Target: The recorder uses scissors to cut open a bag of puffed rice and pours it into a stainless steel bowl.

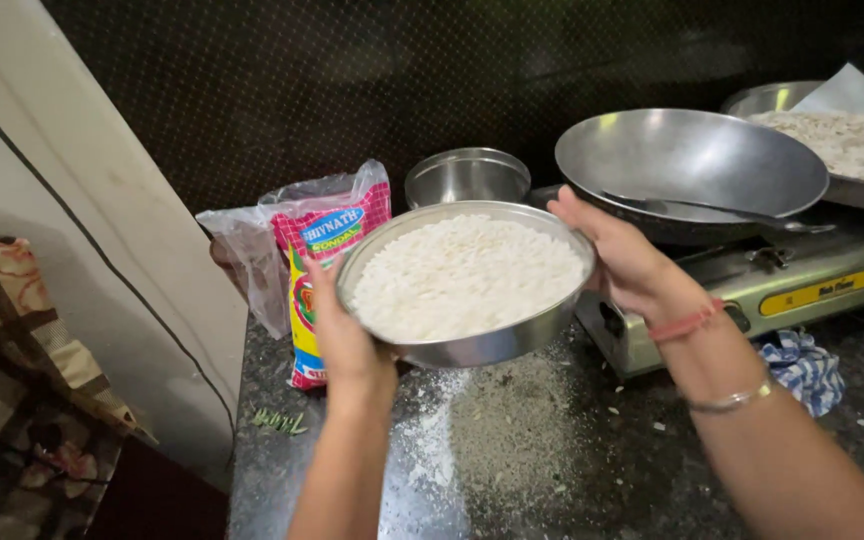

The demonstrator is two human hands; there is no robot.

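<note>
steel bowl [472, 340] of white flakes | gripped between both hands | above counter [592, 470]

Flake-filled bowl [465, 285] above the counter [552, 460], packet [327, 270] left, stove [802, 280] with wok [692, 165] right.

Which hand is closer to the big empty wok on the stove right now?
Right. The right hand grips the far rim of the bowl of white flakes, just short of the wok. The left hand holds the bowl's opposite rim, by the red packet.
</note>
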